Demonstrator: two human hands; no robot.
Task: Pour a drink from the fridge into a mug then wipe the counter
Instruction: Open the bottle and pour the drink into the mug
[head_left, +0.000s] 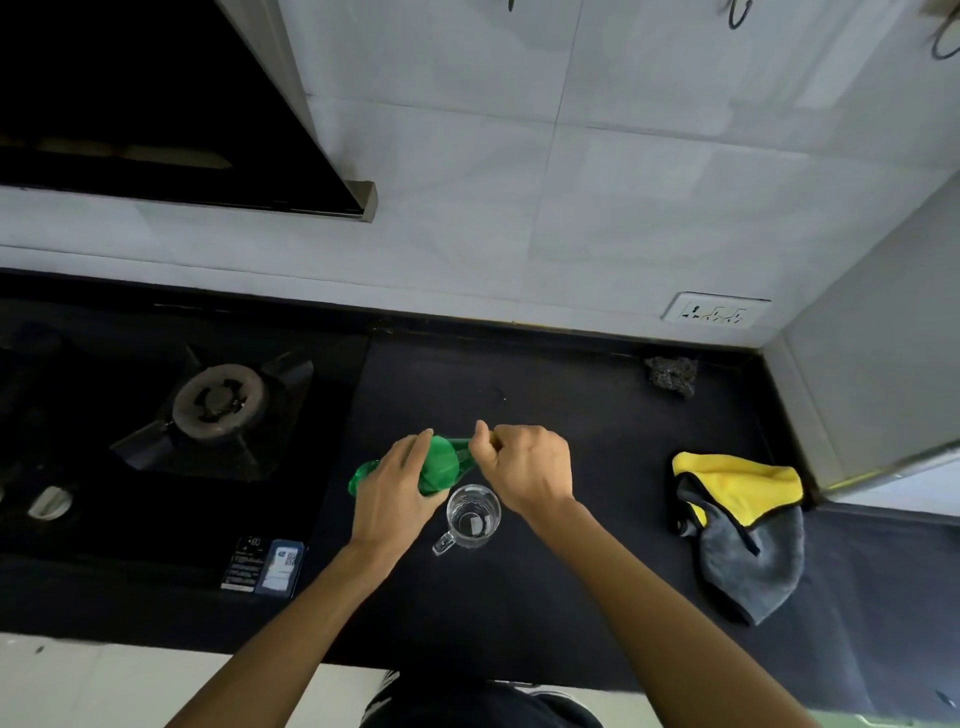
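A green plastic bottle (439, 465) lies tilted above the black counter (571, 597), its neck pointing right. My left hand (392, 499) wraps around the bottle's body. My right hand (527, 470) is closed around the neck end, hiding the cap. Just below the bottle stands a clear glass mug (472, 517), upright, its handle toward the lower left; whether it holds any liquid is unclear. A yellow and grey cloth (743, 525) lies crumpled on the counter to the right of the mug.
A gas hob (218, 410) with a burner takes up the counter's left part. A dark scrubber (671, 375) sits in the back corner under a wall socket (716, 312). A chimney hood (171, 119) hangs upper left. A grey fridge side (872, 364) stands at right.
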